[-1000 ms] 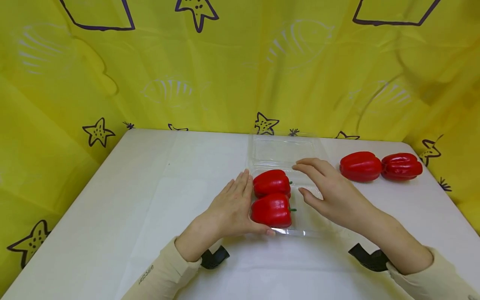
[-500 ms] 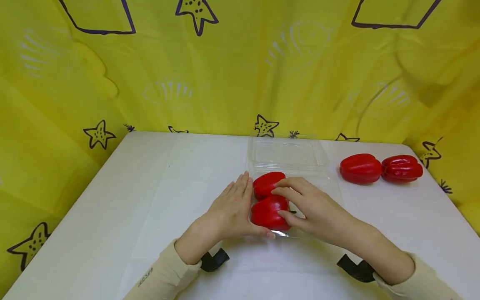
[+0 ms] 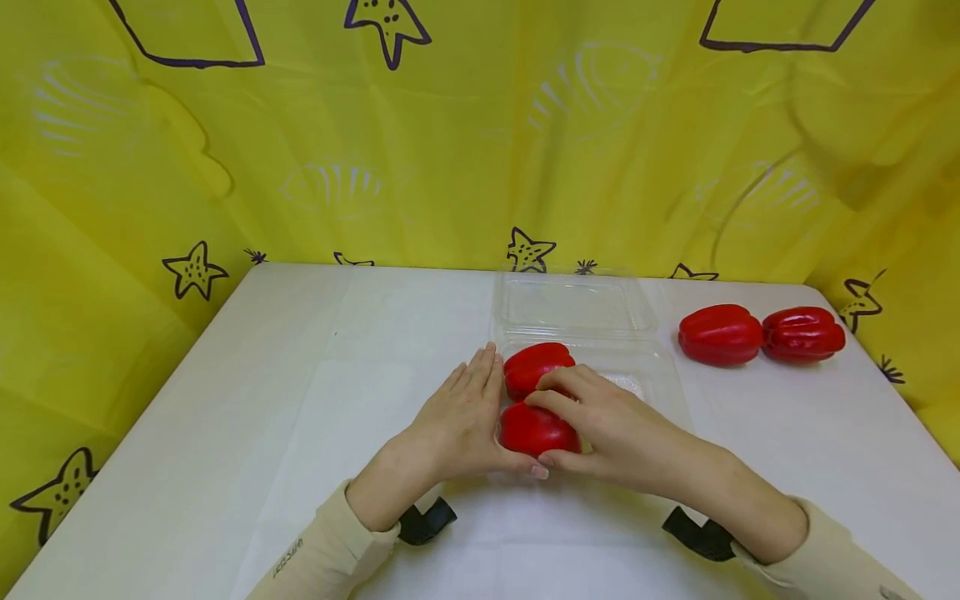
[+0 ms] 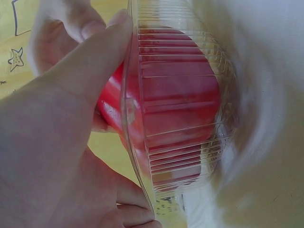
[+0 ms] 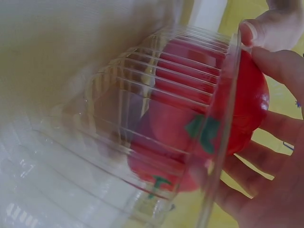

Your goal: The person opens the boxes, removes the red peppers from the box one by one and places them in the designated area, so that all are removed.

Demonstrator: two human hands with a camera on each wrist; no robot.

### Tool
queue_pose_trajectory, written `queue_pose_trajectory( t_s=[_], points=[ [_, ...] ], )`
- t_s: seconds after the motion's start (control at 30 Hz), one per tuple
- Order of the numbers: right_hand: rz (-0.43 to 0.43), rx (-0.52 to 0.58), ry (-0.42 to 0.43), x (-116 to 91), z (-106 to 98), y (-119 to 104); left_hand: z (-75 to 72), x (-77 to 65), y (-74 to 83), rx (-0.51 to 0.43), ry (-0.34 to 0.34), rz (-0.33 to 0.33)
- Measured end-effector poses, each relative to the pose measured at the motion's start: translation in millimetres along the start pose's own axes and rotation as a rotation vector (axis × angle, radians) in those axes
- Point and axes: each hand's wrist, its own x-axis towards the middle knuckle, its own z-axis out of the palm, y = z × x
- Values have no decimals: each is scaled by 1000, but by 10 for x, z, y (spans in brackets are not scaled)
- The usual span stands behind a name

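Two red bell peppers lie one behind the other in the left part of a clear plastic clamshell container (image 3: 663, 379). My left hand (image 3: 457, 421) rests along its left side with straight fingers, the thumb at the front rim. My right hand (image 3: 626, 427) holds the front bell pepper (image 3: 534, 432) from above and the right, fingertips on its far side and thumb near its front. The rear bell pepper (image 3: 531, 369) sits just beyond those fingertips. In the right wrist view, green stems (image 5: 209, 135) show through the ribbed wall; the right hand covers them in the head view.
Behind the container its clear lid (image 3: 573, 307) lies folded back, open. Two more red bell peppers (image 3: 720, 336) lie side by side at the right rear of the white table (image 3: 360, 333). A yellow patterned curtain (image 3: 450, 150) hangs at the back and sides.
My right hand has moved left from above the container's right part onto the front pepper, and its thumb has come forward to the pepper's front. My left hand has stayed in place.
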Motion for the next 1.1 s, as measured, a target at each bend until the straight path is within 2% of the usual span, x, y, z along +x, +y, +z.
queue_pose_trajectory(
  t_s=[0.37, 0.53, 0.8, 1.1],
  points=[
    [-1, 84, -71, 18, 47, 62, -11, -14, -10, 14, 10, 9],
    [-15, 112, -51, 16, 48, 82, -7, -9, -6, 8, 10, 14],
    [-40, 150, 31, -11, 50, 126, 1, -1, -4, 8, 18, 15],
    [-6, 170, 15, -43, 21, 158, 6, 1, -1, 9, 7, 6]
  ],
)
